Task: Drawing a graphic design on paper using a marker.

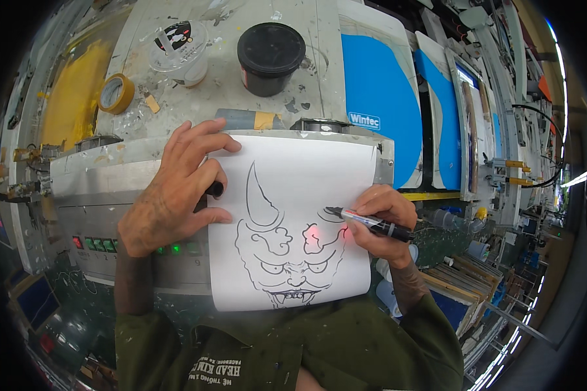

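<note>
A white sheet of paper bears a black line drawing of a horned, fanged mask face. One horn stands complete at the upper left; only a few short curved strokes show at the upper right. My right hand grips a black marker, its tip at those strokes. My left hand rests on the sheet's left edge, thumb and fingertips touching the paper. Tucked in its bent fingers is a small black marker cap. The sheet's lower end curves down near my body.
Beyond the sheet stand a black lidded tub, a clear plastic cup and a yellow tape roll. A metal panel with lit green buttons lies under my left arm. Blue-coated screen frames lie at the right.
</note>
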A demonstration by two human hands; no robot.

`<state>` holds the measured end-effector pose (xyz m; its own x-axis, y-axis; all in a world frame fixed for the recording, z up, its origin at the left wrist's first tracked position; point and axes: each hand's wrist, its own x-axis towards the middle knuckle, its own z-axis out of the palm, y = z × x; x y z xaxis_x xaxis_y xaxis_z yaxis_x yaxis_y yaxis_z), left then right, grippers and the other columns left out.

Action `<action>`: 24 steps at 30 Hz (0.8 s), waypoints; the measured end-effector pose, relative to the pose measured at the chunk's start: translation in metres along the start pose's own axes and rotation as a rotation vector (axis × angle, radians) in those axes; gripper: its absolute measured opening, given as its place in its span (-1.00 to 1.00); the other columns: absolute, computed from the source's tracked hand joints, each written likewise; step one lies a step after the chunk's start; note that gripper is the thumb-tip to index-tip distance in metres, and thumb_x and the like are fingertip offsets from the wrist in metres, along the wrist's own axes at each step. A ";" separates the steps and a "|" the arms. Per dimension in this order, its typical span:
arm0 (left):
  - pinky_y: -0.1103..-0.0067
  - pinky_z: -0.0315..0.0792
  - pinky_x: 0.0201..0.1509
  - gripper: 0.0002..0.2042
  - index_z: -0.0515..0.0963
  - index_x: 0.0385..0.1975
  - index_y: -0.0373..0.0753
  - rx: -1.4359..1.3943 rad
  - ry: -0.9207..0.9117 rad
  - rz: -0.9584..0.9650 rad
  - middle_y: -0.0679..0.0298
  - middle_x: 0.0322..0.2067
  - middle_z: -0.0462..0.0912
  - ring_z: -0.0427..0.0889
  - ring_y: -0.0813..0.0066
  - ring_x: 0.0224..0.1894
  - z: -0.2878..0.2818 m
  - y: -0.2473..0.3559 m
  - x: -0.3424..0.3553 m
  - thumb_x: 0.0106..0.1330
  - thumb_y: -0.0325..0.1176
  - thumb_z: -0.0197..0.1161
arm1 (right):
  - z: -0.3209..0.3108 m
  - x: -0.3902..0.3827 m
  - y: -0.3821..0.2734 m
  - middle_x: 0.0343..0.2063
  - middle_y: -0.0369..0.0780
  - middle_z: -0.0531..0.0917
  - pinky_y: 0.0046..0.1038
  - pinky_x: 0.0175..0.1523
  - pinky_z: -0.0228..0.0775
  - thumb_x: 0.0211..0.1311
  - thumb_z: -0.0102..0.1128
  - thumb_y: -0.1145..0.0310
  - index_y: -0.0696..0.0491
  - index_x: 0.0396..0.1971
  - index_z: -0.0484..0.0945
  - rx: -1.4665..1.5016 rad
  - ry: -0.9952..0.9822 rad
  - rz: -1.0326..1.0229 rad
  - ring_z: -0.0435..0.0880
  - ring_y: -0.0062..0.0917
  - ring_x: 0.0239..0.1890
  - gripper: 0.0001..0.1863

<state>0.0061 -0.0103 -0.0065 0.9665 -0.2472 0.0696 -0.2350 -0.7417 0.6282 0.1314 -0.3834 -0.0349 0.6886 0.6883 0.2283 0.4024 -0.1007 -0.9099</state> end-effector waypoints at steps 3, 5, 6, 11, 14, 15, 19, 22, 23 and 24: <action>-0.31 -0.04 0.74 -0.46 0.43 -0.30 -0.18 0.005 -0.006 0.001 0.10 0.41 0.46 0.18 -0.24 0.70 -0.001 0.000 0.001 -0.05 -0.21 0.77 | -0.005 -0.003 0.005 -0.25 -0.13 0.77 -0.48 -0.13 0.65 0.08 0.59 0.63 0.16 -0.24 0.66 0.122 0.109 0.048 0.79 -0.49 -0.21 -0.72; -0.30 -0.04 0.75 -0.46 0.43 -0.30 -0.18 0.002 -0.006 0.010 0.10 0.40 0.46 0.18 -0.24 0.70 -0.001 0.001 0.003 -0.05 -0.21 0.77 | -0.012 -0.006 0.009 -0.23 -0.13 0.75 -0.48 -0.10 0.66 0.10 0.56 0.64 0.17 -0.23 0.63 0.159 0.159 0.070 0.78 -0.50 -0.19 -0.72; -0.27 -0.01 0.75 -0.46 0.44 -0.28 -0.18 0.009 0.000 0.011 0.13 0.40 0.47 0.19 -0.20 0.69 -0.001 0.000 0.002 -0.07 -0.28 0.77 | -0.016 -0.008 0.010 -0.23 -0.13 0.74 -0.47 -0.10 0.65 0.10 0.54 0.65 0.16 -0.23 0.62 0.170 0.156 0.070 0.77 -0.49 -0.20 -0.72; -0.23 0.00 0.76 -0.46 0.44 -0.26 -0.16 0.021 0.010 0.014 0.16 0.38 0.49 0.21 -0.15 0.69 -0.001 0.000 0.000 -0.08 -0.35 0.77 | -0.024 -0.011 0.004 -0.28 -0.15 0.73 -0.45 -0.13 0.63 0.09 0.53 0.66 0.15 -0.28 0.62 0.045 0.082 0.042 0.74 -0.49 -0.26 -0.74; -0.23 0.00 0.76 -0.46 0.44 -0.26 -0.15 0.026 0.012 0.020 0.17 0.38 0.49 0.21 -0.15 0.69 0.000 0.000 0.001 -0.09 -0.35 0.77 | -0.025 -0.011 0.004 -0.31 -0.16 0.75 -0.45 -0.17 0.61 0.04 0.57 0.64 0.15 -0.32 0.63 0.009 0.092 0.036 0.74 -0.48 -0.29 -0.74; -0.23 0.00 0.76 -0.46 0.44 -0.26 -0.15 0.027 0.012 0.022 0.17 0.38 0.49 0.21 -0.15 0.69 0.000 0.000 0.001 -0.09 -0.35 0.77 | -0.026 -0.011 0.005 -0.32 -0.16 0.75 -0.45 -0.18 0.61 0.03 0.59 0.64 0.15 -0.33 0.63 0.000 0.087 0.027 0.75 -0.48 -0.30 -0.73; -0.25 -0.02 0.76 -0.46 0.43 -0.30 -0.16 0.023 0.007 0.017 0.15 0.37 0.49 0.21 -0.18 0.69 0.000 -0.001 0.002 -0.07 -0.24 0.76 | -0.025 -0.011 0.004 -0.34 -0.16 0.75 -0.46 -0.19 0.61 0.01 0.60 0.63 0.15 -0.34 0.63 -0.007 0.098 0.039 0.75 -0.48 -0.32 -0.73; -0.27 -0.03 0.76 -0.46 0.42 -0.33 -0.17 0.031 0.003 0.014 0.15 0.37 0.51 0.20 -0.20 0.69 0.000 0.000 0.001 -0.04 -0.13 0.74 | -0.027 -0.010 0.004 -0.32 -0.16 0.71 -0.45 -0.16 0.61 0.11 0.53 0.64 0.13 -0.31 0.57 -0.048 0.040 0.006 0.70 -0.51 -0.29 -0.74; -0.27 -0.04 0.76 -0.46 0.42 -0.33 -0.16 0.030 0.001 0.010 0.16 0.37 0.52 0.20 -0.20 0.69 0.000 0.000 0.001 -0.04 -0.13 0.74 | -0.027 -0.009 0.004 -0.32 -0.16 0.71 -0.45 -0.15 0.61 0.11 0.52 0.64 0.13 -0.32 0.56 -0.039 0.049 0.018 0.71 -0.51 -0.29 -0.74; -0.27 -0.04 0.76 -0.46 0.42 -0.33 -0.16 0.031 0.001 0.009 0.16 0.37 0.52 0.20 -0.20 0.69 0.000 0.000 0.001 -0.04 -0.13 0.74 | -0.026 -0.009 0.004 -0.33 -0.16 0.71 -0.45 -0.15 0.62 0.11 0.52 0.64 0.13 -0.32 0.56 -0.030 0.058 0.030 0.71 -0.51 -0.29 -0.74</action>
<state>0.0068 -0.0109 -0.0063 0.9645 -0.2529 0.0760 -0.2464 -0.7584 0.6034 0.1424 -0.4091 -0.0317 0.7341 0.6420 0.2212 0.3980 -0.1428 -0.9062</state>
